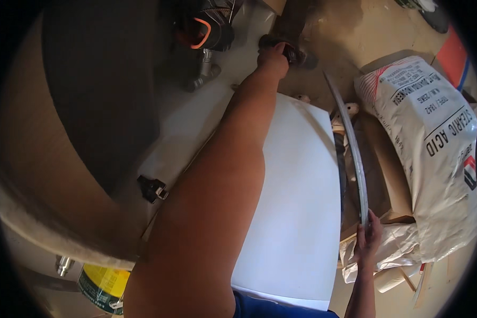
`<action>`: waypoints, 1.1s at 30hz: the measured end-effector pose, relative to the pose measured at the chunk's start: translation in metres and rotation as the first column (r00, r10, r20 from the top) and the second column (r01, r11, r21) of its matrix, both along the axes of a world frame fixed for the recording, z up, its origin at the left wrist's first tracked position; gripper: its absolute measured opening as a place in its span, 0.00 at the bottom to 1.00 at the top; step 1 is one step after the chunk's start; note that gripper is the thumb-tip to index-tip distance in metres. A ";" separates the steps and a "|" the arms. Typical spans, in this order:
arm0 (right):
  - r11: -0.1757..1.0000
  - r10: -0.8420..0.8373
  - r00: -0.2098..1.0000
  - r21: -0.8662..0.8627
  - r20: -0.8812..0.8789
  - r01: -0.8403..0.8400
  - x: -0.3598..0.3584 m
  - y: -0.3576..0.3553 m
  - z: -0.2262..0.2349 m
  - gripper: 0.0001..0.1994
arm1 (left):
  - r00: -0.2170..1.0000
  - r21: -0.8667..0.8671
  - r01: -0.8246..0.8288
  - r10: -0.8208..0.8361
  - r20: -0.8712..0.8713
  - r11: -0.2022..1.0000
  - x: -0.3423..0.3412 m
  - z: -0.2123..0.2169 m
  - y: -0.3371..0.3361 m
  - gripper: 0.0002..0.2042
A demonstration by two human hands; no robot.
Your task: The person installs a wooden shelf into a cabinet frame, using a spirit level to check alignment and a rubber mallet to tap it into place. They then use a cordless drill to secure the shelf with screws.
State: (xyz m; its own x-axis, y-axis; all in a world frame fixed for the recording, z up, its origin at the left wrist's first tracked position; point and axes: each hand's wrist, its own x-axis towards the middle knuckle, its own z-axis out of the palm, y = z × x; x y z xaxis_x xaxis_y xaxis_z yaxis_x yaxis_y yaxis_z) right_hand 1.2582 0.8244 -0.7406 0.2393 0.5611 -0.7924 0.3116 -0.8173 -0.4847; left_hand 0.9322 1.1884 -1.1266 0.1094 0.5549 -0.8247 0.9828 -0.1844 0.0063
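Note:
My left arm reaches across to the top of the view. There my left hand [274, 62] is closed round a dark, blurred object [294, 52] whose kind I cannot make out. At the right, my right hand [370, 236] grips the lower end of a long, slightly curved grey metal strip [353, 140]. The strip runs upward from that hand, its far end free. Between my arms lies a smooth white panel [299, 206], partly covered by my left forearm.
A large white printed sack [408, 122] leans at the right beside a cardboard box [392, 169]. Left of my arm are a black clip-like piece [152, 188] and a dark grey sheet [98, 95]. A yellow-and-green tin [105, 286] stands lower left; a black-and-orange item [209, 29] sits above.

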 end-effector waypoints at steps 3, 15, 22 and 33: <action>0.982 0.184 0.969 0.016 0.168 -0.189 -0.011 0.007 0.000 0.23 | 0.966 -0.051 0.250 -0.252 -0.052 0.967 0.018 0.028 0.020 0.27; 0.982 0.154 0.986 0.101 0.064 -0.160 -0.037 0.069 -0.013 0.24 | 0.793 0.031 0.610 -0.609 -0.034 0.792 -0.024 0.002 0.000 0.13; 0.990 0.087 0.996 0.108 0.021 -0.089 -0.017 0.061 -0.019 0.23 | 0.784 0.239 0.589 -0.617 0.062 0.772 -0.016 0.004 -0.010 0.12; 0.979 0.000 0.999 0.203 -0.041 0.008 0.012 0.071 0.012 0.23 | 0.644 0.003 -0.765 0.765 -0.009 0.644 -0.033 0.184 -0.029 0.19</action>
